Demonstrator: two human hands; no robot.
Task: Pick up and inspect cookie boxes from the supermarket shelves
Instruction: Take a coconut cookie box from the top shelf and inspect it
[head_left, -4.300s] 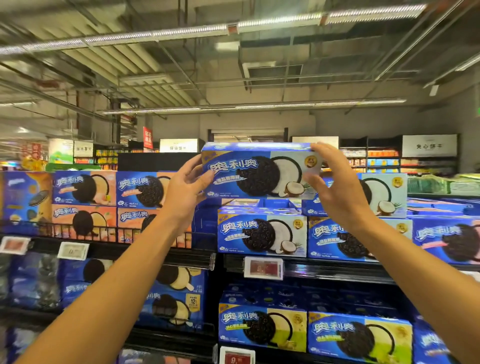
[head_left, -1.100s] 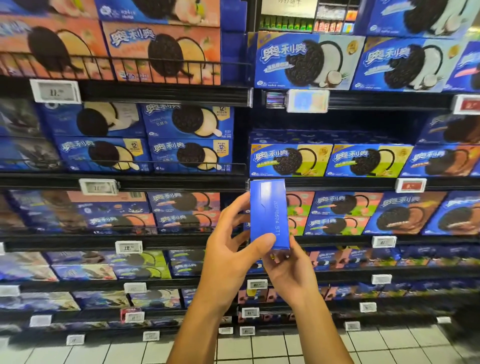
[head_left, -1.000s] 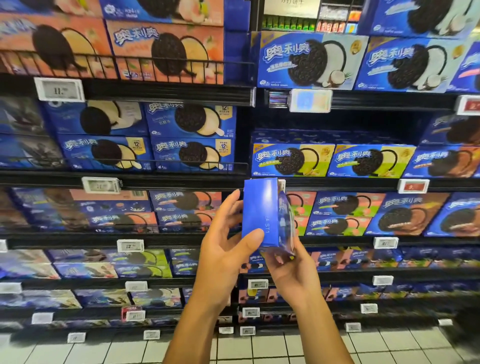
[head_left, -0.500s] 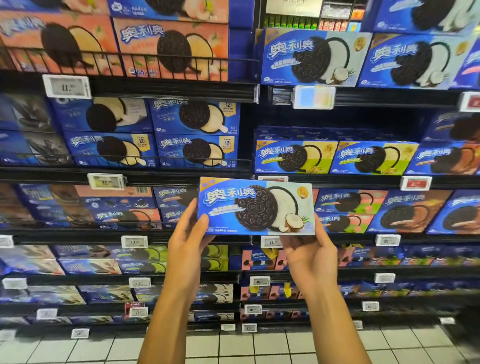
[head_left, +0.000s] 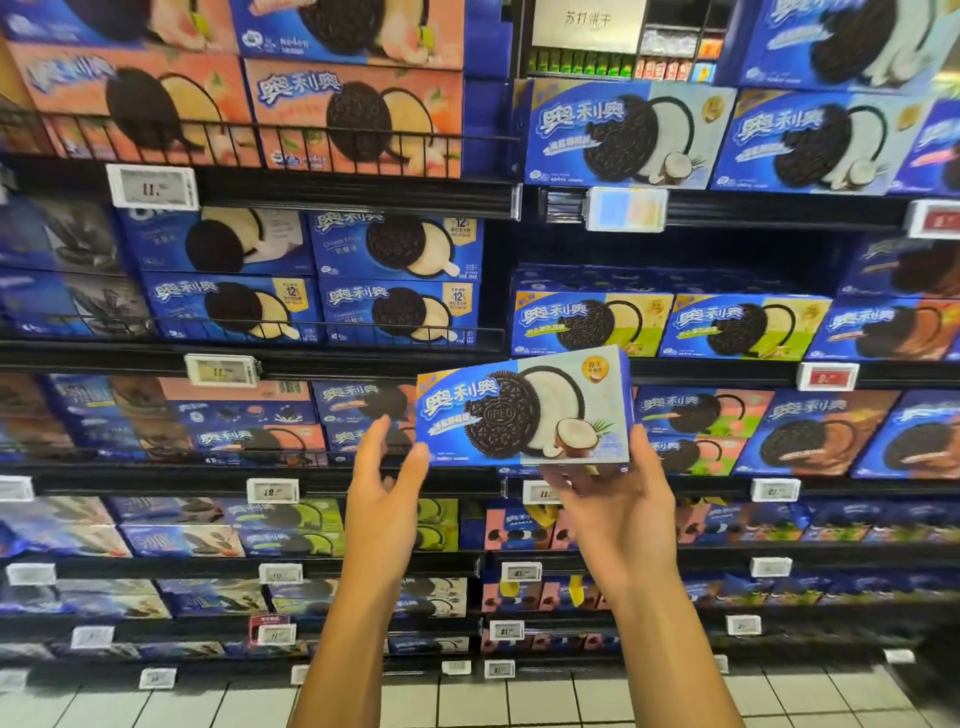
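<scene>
A blue coconut cookie box with a black cookie and a coconut on its front is held up before the shelves, front face toward me, slightly tilted. My right hand grips its lower right corner from below, fingers behind the box. My left hand is just off the box's left edge, fingers relaxed, thumb tip near the lower left corner, holding nothing. More coconut boxes stand on the upper right shelf.
Shelves packed with blue and peach cookie boxes fill the view, with price tags along the shelf edges. A wire rail fronts the upper left shelf. White floor tiles run below.
The box was turned from end-on to front face toward me. Since half a second ago my left hand has come off the box's left end, and the box has shifted right in my right hand.
</scene>
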